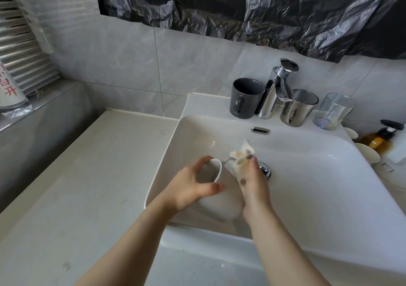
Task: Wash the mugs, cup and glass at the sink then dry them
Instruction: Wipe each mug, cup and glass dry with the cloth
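Soft daylight from left window; wide-angle edge bending.

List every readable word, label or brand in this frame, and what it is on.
"白开", in red, on the clear bottle at the left edge; the character above it is cut off.
On the amber pump bottle: no label readable.
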{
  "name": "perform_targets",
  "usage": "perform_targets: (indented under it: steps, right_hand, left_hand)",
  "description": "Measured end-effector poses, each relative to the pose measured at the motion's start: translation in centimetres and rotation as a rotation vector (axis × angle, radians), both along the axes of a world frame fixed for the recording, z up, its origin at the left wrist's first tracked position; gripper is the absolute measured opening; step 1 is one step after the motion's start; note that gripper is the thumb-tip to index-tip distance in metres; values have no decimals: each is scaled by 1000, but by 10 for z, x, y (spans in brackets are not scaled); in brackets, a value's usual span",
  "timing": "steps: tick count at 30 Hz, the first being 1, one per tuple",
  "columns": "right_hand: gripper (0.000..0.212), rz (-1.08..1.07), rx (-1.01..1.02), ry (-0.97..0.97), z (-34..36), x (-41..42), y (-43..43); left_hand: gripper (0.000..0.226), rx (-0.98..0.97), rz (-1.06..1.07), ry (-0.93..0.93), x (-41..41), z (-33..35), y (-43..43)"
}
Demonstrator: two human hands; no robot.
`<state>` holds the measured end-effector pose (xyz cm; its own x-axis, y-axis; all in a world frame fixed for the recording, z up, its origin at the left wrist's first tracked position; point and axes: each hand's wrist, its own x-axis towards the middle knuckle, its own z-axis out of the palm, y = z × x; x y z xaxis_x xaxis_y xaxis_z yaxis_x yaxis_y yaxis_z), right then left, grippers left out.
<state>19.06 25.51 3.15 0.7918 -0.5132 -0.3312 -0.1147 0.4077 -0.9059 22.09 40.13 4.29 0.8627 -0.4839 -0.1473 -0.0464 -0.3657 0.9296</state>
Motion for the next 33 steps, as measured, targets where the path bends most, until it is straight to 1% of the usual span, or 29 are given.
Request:
perform_targets:
  steps: [2, 3, 6, 7, 9, 11, 13, 15, 17, 18, 20, 22, 25, 27, 28, 31, 32, 33]
  right_hand:
    - [19, 143, -173, -151, 5, -4, 5]
    - [16, 176, -236, -188, 7, -5, 7]
    - [16, 186, -208, -163, 10, -2, 9]
    - [14, 169, -206, -136, 10, -2, 9]
    - [13, 112, -265, -85, 8, 0, 11]
    - [22, 5, -311, -53, 6, 0, 14]
    - [31, -112, -265, -25, 7, 0, 16]
    - [33, -194, -151, 2, 10, 0, 15]
    - [30, -242, 2, -26, 11, -2, 10]
    - [27, -245, 40, -55, 12, -4, 8]
    - [15, -202, -26, -121, 8, -3, 6]
    - [19, -138, -125, -164, 6, -3, 6]
    - [25, -12, -259, -174, 4, -5, 7]
    - [23, -2, -281, -160, 6, -6, 10]
    - [22, -19, -237, -151, 8, -6, 11]
    - [31, -55, 47, -51, 8, 0, 13]
    - [31, -60, 124, -3, 7, 2, 13]
    - [29, -70, 172, 35, 3, 4, 12]
  left_hand:
    - [67, -84, 26, 32, 3, 5, 4]
    - [67, -132, 38, 47, 4, 7, 6]
    - [79, -236, 70, 96, 5, 13, 11]
    - [82, -261, 86, 120, 5, 12, 11]
    - [89, -342, 168, 197, 2, 9, 7]
    - [98, -473, 328, 278, -1, 5, -3]
    - [106, -526, 494, 258, -7, 4, -16]
    - [112, -476, 541, 207, -11, 7, -31]
    - [115, -368, 474, 192, -14, 11, -43]
    - [115, -326, 433, 194, -14, 10, -46]
    - [105, -300, 386, 189, -7, 7, -46]
    - [91, -261, 324, 169, 1, 6, -40]
    - [81, -199, 175, 161, 12, 11, -23]
    - [70, -193, 115, 137, 18, 14, -11]
    - [72, -188, 111, 139, 21, 14, -6]
    - [97, -184, 166, 194, 22, 10, -1]
    - [102, -202, 196, 236, 19, 8, -2]
    - [101, -209, 237, 274, 16, 7, -5]
